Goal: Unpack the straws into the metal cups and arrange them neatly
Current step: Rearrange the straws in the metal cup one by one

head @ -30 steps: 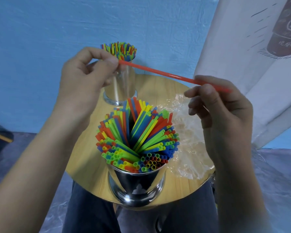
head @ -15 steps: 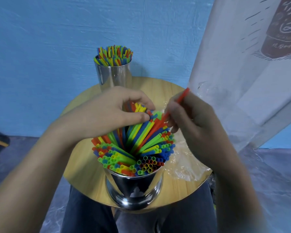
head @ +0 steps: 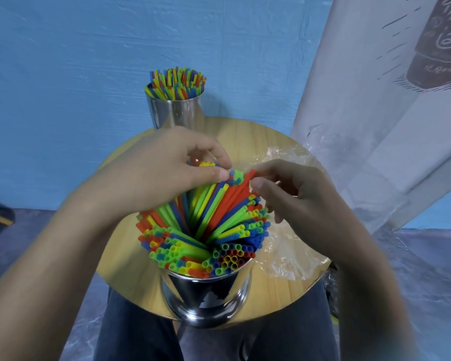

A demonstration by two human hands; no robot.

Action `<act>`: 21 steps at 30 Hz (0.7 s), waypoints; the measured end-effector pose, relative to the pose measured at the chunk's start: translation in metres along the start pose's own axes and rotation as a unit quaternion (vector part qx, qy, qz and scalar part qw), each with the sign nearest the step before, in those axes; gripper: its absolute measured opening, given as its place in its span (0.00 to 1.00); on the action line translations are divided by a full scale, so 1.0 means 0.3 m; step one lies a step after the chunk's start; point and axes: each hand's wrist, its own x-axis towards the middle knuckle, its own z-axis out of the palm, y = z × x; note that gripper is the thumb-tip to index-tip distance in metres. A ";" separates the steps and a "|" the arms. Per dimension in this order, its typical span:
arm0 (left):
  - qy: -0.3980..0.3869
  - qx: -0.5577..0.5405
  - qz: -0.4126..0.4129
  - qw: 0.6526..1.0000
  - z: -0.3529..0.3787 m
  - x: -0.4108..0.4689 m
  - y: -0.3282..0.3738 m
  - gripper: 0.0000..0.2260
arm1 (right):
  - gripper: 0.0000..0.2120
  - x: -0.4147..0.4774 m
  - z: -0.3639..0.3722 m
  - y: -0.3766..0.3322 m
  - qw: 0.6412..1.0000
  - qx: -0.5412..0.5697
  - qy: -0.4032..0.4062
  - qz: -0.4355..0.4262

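seating 1 red straw in the near cup

the right hand (head: 305, 201) pinches the top end of a red straw (head: 227, 201) narrowly between thumb and forefinger; the straw's lower length slants down into the near cup (head: 208, 290). the left hand (head: 167, 173), over the far-left side of that cup, curls round the tips of the straws (head: 201, 246) fanned in it. to do this well, i judge: hold a gap open, slide the red straw fully down, then level the tips. behind the near cup stands the far cup (head: 176, 113), already full. the plastic wrapper (head: 289, 256) lies just right of the near cup.
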 end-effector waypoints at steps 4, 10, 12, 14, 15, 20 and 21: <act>0.033 0.020 -0.021 0.999 0.004 -0.017 0.009 0.04 | 0.08 0.010 0.005 -0.004 1.000 0.012 -0.007 0.003; 0.095 0.038 -0.061 0.993 0.017 -0.045 0.019 0.05 | 0.08 0.030 0.016 -0.009 1.000 0.009 0.018 -0.023; 0.106 0.057 -0.070 0.990 0.022 -0.054 0.020 0.04 | 0.08 0.038 0.018 -0.009 0.999 0.001 0.020 -0.028; 0.096 0.067 -0.073 0.990 0.020 -0.060 0.018 0.04 | 0.08 0.042 0.018 -0.010 1.000 0.001 0.015 -0.027; 0.084 0.063 -0.069 0.992 0.016 -0.060 0.017 0.05 | 0.08 0.043 0.017 -0.010 1.000 0.003 0.011 -0.026; 0.026 -0.025 -0.033 0.999 -0.001 -0.030 0.019 0.03 | 0.08 0.043 0.018 -0.010 1.000 0.013 0.010 -0.026; 0.016 -0.032 -0.029 0.999 -0.001 -0.023 0.018 0.03 | 0.07 0.043 0.019 -0.009 1.000 0.014 0.011 -0.026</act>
